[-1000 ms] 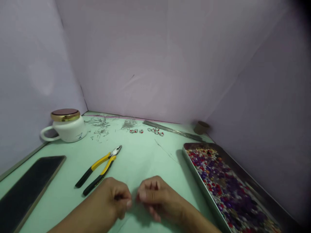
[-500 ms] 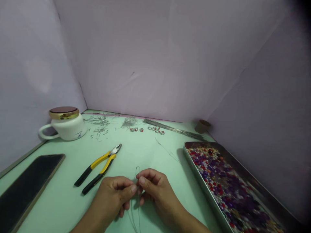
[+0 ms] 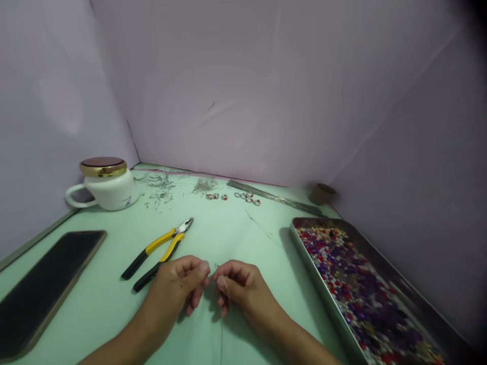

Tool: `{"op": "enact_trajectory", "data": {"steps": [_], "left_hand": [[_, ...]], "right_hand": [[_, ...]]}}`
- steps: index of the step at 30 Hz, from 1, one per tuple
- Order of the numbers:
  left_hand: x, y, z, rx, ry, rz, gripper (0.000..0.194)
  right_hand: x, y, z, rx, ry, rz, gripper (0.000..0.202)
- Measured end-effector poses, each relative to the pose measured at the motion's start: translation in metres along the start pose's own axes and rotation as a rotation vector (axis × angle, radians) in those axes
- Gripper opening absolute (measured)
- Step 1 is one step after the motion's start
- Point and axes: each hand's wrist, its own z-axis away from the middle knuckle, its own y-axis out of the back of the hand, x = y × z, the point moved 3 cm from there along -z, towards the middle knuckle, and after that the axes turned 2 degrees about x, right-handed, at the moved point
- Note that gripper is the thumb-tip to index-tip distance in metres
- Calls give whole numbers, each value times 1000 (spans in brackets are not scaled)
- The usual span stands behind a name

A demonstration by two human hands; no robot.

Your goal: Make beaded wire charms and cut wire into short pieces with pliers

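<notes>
- Thin grey wire (image 3: 222, 304) is what we see pinched between the two hands in the head view; it sits low in the middle of the mint-green table (image 3: 236, 238), with a small loop at its top end just above the fingertips and its tail running down toward the person.
- We find the left hand (image 3: 178, 286) curled, thumb and forefinger closed at the wire's top; the wire is so thin there that we cannot tell for certain whether this hand touches it.
- We see the right hand (image 3: 238, 286) just beside it, fingers narrowed on the wire, which passes across its knuckles.
- We note yellow-and-black pliers (image 3: 160, 251) lying just left of the left hand, apart from it.
- We see a metal tray (image 3: 304, 253) of red, purple and white beads at the right, well apart from the hands.
- At the left we see a dark phone (image 3: 45, 284), and farther back a white lidded mug (image 3: 104, 182), wire offcuts (image 3: 158, 195) and a bundle of straight wires (image 3: 277, 200).
</notes>
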Motion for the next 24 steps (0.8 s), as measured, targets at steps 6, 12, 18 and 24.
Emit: {"op": "enact_trajectory", "data": {"steps": [6, 12, 18, 24], "left_hand": [[0, 0, -1, -42, 78, -53, 34], [-2, 1, -4, -46, 108, -42, 29], [-3, 4, -8, -63, 104, -55, 28], [0, 4, -4, -15, 95, -75, 27]], "right_hand": [[-1, -6, 4, 18, 0, 174, 18], [-4, -4, 6, 8, -61, 118, 23], [-4, 0, 4, -56, -117, -54, 28], [-1, 2, 2, -92, -149, -113, 32]]}}
